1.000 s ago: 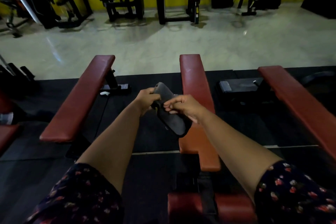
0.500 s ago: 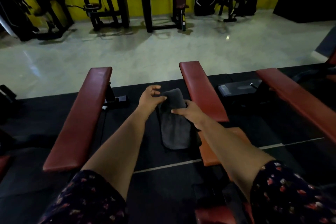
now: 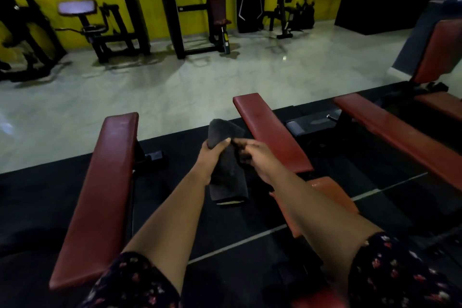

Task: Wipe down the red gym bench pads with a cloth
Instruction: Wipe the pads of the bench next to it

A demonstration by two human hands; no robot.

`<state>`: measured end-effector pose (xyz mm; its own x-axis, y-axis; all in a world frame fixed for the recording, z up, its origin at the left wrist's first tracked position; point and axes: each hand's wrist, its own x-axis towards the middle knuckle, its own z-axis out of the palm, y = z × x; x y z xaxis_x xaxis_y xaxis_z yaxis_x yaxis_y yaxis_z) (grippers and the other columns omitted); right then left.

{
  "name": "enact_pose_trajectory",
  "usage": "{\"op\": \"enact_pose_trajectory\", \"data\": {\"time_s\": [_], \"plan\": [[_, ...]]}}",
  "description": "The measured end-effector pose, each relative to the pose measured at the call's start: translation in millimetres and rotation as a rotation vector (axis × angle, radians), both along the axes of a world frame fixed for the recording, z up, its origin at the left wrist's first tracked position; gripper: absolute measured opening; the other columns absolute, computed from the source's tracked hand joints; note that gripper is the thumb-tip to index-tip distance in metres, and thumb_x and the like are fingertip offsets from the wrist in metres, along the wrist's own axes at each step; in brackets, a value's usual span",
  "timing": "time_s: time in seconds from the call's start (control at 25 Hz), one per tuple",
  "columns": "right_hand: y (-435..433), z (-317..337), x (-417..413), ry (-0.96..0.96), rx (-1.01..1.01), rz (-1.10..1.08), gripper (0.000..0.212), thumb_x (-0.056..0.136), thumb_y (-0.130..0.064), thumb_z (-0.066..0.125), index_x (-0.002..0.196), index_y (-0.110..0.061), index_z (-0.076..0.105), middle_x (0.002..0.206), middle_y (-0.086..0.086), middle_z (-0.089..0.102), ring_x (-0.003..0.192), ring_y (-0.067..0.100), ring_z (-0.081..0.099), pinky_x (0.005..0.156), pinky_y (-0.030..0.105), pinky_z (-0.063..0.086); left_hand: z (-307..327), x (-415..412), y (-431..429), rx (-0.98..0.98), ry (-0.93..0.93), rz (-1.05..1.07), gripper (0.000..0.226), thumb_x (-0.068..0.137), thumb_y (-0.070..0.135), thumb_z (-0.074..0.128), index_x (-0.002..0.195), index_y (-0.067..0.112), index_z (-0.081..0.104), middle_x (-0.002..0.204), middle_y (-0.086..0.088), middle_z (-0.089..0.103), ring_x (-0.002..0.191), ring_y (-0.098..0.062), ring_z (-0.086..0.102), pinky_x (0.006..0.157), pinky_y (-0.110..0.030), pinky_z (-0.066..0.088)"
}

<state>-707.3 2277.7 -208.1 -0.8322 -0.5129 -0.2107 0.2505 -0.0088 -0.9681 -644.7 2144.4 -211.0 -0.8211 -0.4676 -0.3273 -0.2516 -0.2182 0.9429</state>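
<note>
A dark grey folded cloth (image 3: 226, 172) hangs in the air between two red bench pads. My left hand (image 3: 212, 155) grips its upper part, with the top fold sticking up above my fingers. My right hand (image 3: 255, 157) pinches the cloth's right edge beside it. The middle red bench pad (image 3: 270, 130) runs away from me just right of my hands, with its orange seat pad (image 3: 330, 192) partly under my right forearm. The left red bench pad (image 3: 105, 190) lies left of my left arm. A third red pad (image 3: 400, 132) stretches along the right.
Black rubber matting (image 3: 175, 220) covers the floor under the benches, ending at a pale tiled floor (image 3: 175, 87). Black weight machines (image 3: 215, 10) stand along the yellow back wall. An inclined red bench back (image 3: 442, 50) rises at the far right.
The view has tilted up and swung left. My hands have lifted the cloth and refolded it, so its top now stands above my left hand; my right hand now pinches the edge.
</note>
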Motion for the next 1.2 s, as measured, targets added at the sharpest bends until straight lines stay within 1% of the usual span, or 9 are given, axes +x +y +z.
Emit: {"op": "enact_pose_trajectory", "data": {"time_s": [0.2, 0.36, 0.48, 0.6, 0.72, 0.84, 0.96, 1.12, 1.2], "plan": [[-16, -11, -26, -0.034, 0.008, -0.062, 0.064, 0.073, -0.03, 0.081, 0.129, -0.013, 0.053, 0.117, 0.008, 0.066, 0.104, 0.022, 0.067, 0.093, 0.041, 0.054, -19, -27, -17, 0.235, 0.021, -0.079, 0.068, 0.073, 0.048, 0.08, 0.129, 0.02, 0.054, 0.115, -0.013, 0.069, 0.101, -0.03, 0.069, 0.09, -0.05, 0.055], [-22, -13, -72, -0.049, -0.005, -0.118, 0.035, 0.08, -0.006, 0.074, 0.113, -0.008, 0.064, 0.107, 0.011, 0.07, 0.103, 0.029, 0.066, 0.092, 0.042, 0.053, -24, -65, -34, 0.127, -0.04, -0.174, 0.077, 0.07, 0.048, 0.082, 0.134, 0.018, 0.051, 0.117, -0.01, 0.067, 0.105, -0.028, 0.066, 0.094, -0.048, 0.053], [-24, -1, -113, -0.048, -0.047, -0.145, 0.021, 0.084, -0.01, 0.072, 0.1, -0.019, 0.062, 0.104, 0.005, 0.069, 0.095, 0.022, 0.067, 0.079, 0.034, 0.055, -23, -107, -41, 0.164, -0.055, -0.255, 0.073, 0.07, 0.05, 0.081, 0.13, 0.016, 0.059, 0.114, -0.009, 0.071, 0.105, -0.027, 0.067, 0.098, -0.047, 0.051], [-22, 0, -153, -0.243, -0.076, -0.105, 0.053, 0.074, -0.038, 0.08, 0.117, -0.011, 0.062, 0.109, 0.011, 0.07, 0.099, 0.027, 0.069, 0.086, 0.041, 0.055, -6, -155, -33, 0.274, -0.059, -0.3, 0.064, 0.072, 0.055, 0.076, 0.12, 0.014, 0.066, 0.112, -0.012, 0.072, 0.105, -0.028, 0.068, 0.098, -0.044, 0.05], [-14, 2, -176, -0.341, -0.061, -0.054, 0.048, 0.084, -0.045, 0.069, 0.117, -0.012, 0.068, 0.106, 0.011, 0.073, 0.101, 0.026, 0.069, 0.087, 0.037, 0.055, 2, -202, -24, -0.192, -0.112, -0.3, 0.093, 0.063, 0.078, 0.064, 0.136, 0.023, 0.053, 0.139, -0.007, 0.056, 0.126, -0.026, 0.053, 0.11, -0.042, 0.038], [4, -3, -201, -0.147, -0.112, -0.166, 0.019, 0.091, -0.008, 0.062, 0.109, -0.011, 0.068, 0.09, 0.004, 0.074, 0.083, 0.015, 0.071, 0.069, 0.026, 0.056, -3, -232, -23, -0.892, -0.069, -0.316, 0.084, 0.078, 0.079, 0.044, 0.146, 0.03, 0.037, 0.152, -0.003, 0.034, 0.141, -0.027, 0.028, 0.113, -0.046, 0.026], [27, -10, -221, 0.094, 0.182, -0.196, 0.022, 0.082, 0.005, 0.067, 0.094, -0.014, 0.067, 0.089, 0.003, 0.068, 0.085, 0.016, 0.065, 0.079, 0.031, 0.049, -9, -255, -23, -1.078, 0.038, -0.445, 0.068, 0.088, 0.06, 0.053, 0.147, 0.035, 0.03, 0.151, -0.001, 0.033, 0.138, -0.027, 0.03, 0.109, -0.052, 0.035], [58, -24, -245, 0.219, 0.668, -0.196, 0.039, 0.082, -0.02, 0.071, 0.116, -0.005, 0.061, 0.106, 0.01, 0.065, 0.103, 0.026, 0.061, 0.08, 0.028, 0.045, -14, -286, -17, -1.305, 0.075, -0.75, 0.076, 0.085, 0.053, 0.064, 0.148, 0.04, 0.025, 0.151, 0.002, 0.029, 0.135, -0.026, 0.034, 0.106, -0.055, 0.037], [75, -26, -254, 0.236, 0.717, -0.222, 0.042, 0.082, -0.023, 0.071, 0.119, -0.005, 0.06, 0.111, 0.013, 0.065, 0.105, 0.028, 0.061, 0.08, 0.029, 0.046, -19, -304, -10, -1.288, 0.052, -0.825, 0.076, 0.083, 0.05, 0.068, 0.148, 0.038, 0.029, 0.151, 0.001, 0.03, 0.133, -0.026, 0.037, 0.105, -0.053, 0.038]]}}
